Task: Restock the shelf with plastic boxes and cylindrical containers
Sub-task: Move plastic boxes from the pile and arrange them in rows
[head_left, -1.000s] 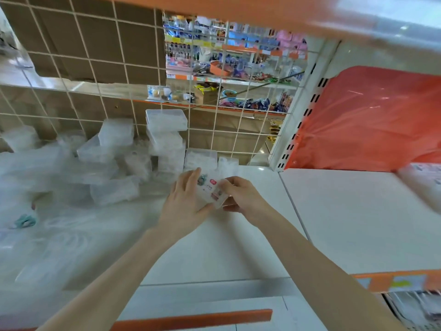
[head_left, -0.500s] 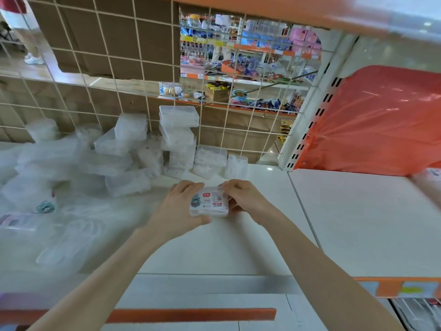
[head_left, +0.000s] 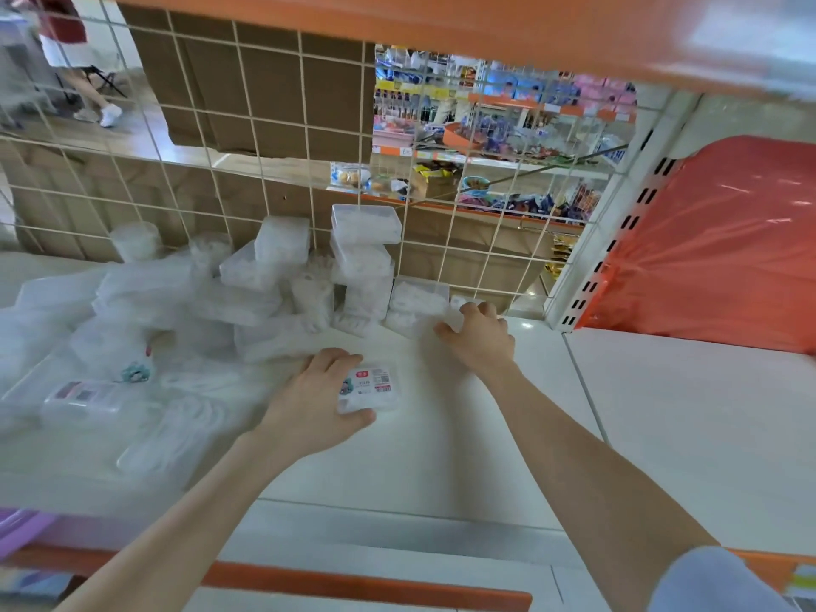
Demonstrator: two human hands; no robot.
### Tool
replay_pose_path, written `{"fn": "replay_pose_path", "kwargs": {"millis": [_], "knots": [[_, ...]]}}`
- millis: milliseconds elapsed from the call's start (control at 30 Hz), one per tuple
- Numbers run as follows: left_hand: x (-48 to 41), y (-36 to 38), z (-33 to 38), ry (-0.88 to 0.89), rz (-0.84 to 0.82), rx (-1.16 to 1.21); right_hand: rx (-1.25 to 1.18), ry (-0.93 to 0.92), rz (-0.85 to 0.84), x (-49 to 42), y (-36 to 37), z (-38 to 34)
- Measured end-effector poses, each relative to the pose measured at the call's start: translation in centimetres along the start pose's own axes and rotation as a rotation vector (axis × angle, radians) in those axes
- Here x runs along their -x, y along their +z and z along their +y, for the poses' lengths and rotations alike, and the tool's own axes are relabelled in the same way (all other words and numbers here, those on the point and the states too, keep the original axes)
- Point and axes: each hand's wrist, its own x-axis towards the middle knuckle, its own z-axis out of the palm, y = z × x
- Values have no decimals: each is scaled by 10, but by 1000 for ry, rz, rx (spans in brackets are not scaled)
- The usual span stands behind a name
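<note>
The small labelled box (head_left: 368,388) gripped by the left hand (head_left: 318,399) carries a white sticker. It has a red badge with pale characters at the top, a dark code block to the right, a teal cartoon figure at the left edge and fine print below, all too small to read. Farther left on the shelf (head_left: 441,457), another clear box (head_left: 81,395) bears a label with a dark code patch, blurred. The back box (head_left: 457,318) under the right hand (head_left: 479,335) is too blurred to tell any print. The yellow and orange price strips (head_left: 424,92) in the background are illegible.
</note>
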Motion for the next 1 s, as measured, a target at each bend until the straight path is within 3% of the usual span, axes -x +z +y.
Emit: {"fn": "replay_pose_path", "kwargs": {"millis": [133, 267, 367, 467, 600, 833, 1000], "knots": [[2, -3, 5, 67, 27, 17, 73, 10, 48, 1, -1, -7], [0, -6, 12, 113, 86, 38, -22, -1, 7, 7, -10, -1], [-3, -7, 18, 132, 119, 101, -413, 89, 3, 19, -22, 6], [-7, -8, 25, 133, 145, 192, -985, 348, -100, 35, -38, 10], [-11, -5, 35, 128, 148, 261, -1356, 468, -275, 54, -44, 14], [-8, 1, 46, 131, 160, 346, -1497, 423, -450, 76, -39, 2], [-1, 0, 44, 209, 183, 297, -1377, 325, -597, 87, -34, -8]]}}
